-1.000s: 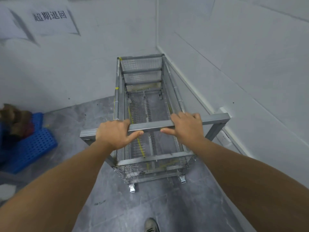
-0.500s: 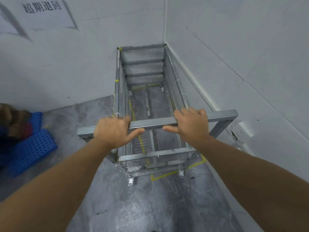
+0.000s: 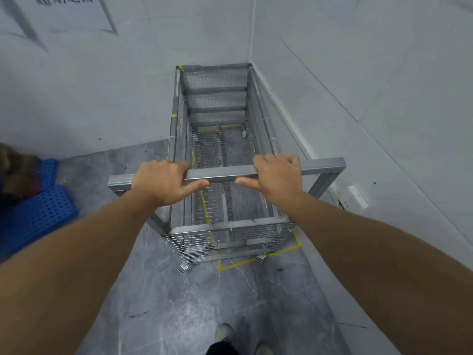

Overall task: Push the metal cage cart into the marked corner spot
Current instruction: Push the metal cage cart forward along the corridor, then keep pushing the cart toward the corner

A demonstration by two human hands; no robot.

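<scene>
I grip the handle bar (image 3: 220, 173) of the metal cage cart (image 3: 217, 139) with both hands. My left hand (image 3: 163, 184) wraps over the bar, fingers curled across the top and the thumb pressed along its near face. My right hand (image 3: 277, 176) does the same further along the bar, thumb pointing in toward the left one, with a bare stretch of bar between the two thumbs. The cart stretches away from my hands into the corner, its far end close against the wall ahead and its long side running just beside the wall to the right of my right hand. Below my hands, yellow floor tape (image 3: 256, 261) shows under and just behind the near end of the cart, and a line of it runs beneath the mesh floor. A blue plastic pallet (image 3: 35, 216) lies on the grey floor well off to the left of my left hand. My shoe (image 3: 224, 333) shows below my arms
</scene>
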